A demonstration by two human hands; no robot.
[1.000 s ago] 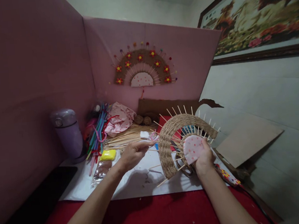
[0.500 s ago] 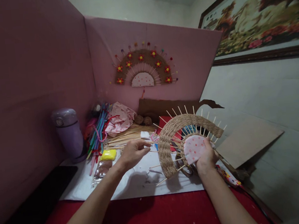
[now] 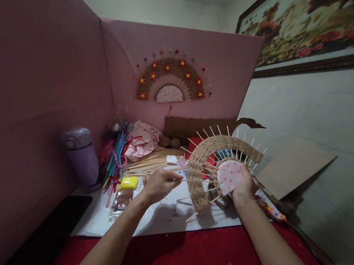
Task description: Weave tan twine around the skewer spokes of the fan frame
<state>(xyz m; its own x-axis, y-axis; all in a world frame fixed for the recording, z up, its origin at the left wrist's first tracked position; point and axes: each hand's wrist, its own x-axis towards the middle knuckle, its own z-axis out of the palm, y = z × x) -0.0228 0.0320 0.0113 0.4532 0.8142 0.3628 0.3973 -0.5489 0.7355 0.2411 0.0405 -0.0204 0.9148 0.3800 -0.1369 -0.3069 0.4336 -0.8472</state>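
Observation:
My right hand point(image 3: 244, 184) grips a half-round woven fan by its pink dotted cloth centre point(image 3: 229, 176), fingers behind it and thumb on the front. Around that centre runs a wide band of braided brown cord point(image 3: 196, 177), threaded over thin wooden sticks whose pale ends stick out past its outer edge. The fan is tilted, its arch toward the upper left. At its left side my left hand point(image 3: 163, 183) has thumb and fingers pinched together on the end of one stick, just outside the band.
A finished fan with red flowers point(image 3: 168, 76) hangs on the pink board. Behind my hands lie thin sticks point(image 3: 148, 160), dotted cloth point(image 3: 143, 140), pipe cleaners point(image 3: 115, 151) and a yellow packet point(image 3: 128, 182). A purple bottle point(image 3: 83, 163) stands left; cardboard point(image 3: 294, 166) leans right.
My left hand has moved a little to the right, and its fingertips have closed on a stick end. The fan and my right hand have hardly moved.

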